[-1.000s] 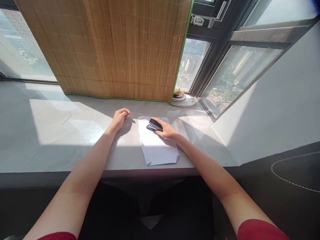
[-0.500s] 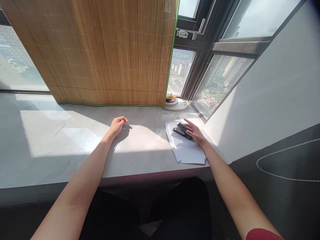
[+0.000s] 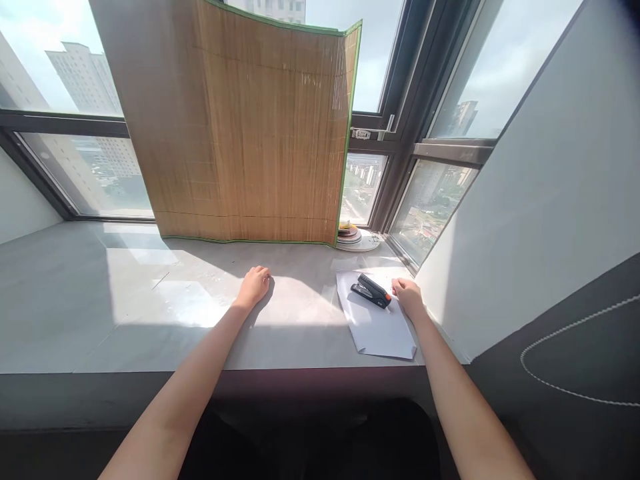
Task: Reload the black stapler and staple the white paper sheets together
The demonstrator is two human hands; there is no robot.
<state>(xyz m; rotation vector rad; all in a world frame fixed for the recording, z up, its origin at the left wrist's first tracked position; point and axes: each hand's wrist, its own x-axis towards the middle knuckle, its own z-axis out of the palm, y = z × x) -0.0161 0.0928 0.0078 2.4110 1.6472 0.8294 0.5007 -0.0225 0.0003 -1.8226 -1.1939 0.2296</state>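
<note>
A black stapler (image 3: 371,291) with an orange-red spot at one end lies on white sheets of paper (image 3: 384,333), at the right of the pale window ledge. Just to its right, my right hand (image 3: 409,297) rests by the paper's edge with its fingers curled in, apart from the stapler and with nothing visible in it. Further left, my left hand (image 3: 254,287) rests on the ledge in a loose fist, and I see nothing in it.
A bamboo mat (image 3: 270,140) edged in green stands against the window behind the ledge (image 3: 300,347). Stacked plates (image 3: 357,240) sit in the far right corner. The right wall (image 3: 510,220) slopes close by my right arm, and a pale cord (image 3: 565,327) hangs there.
My right hand has let go of the stapler, drawn off to its right and curled its fingers. The view has tilted up. My left hand stays loosely closed on the ledge.
</note>
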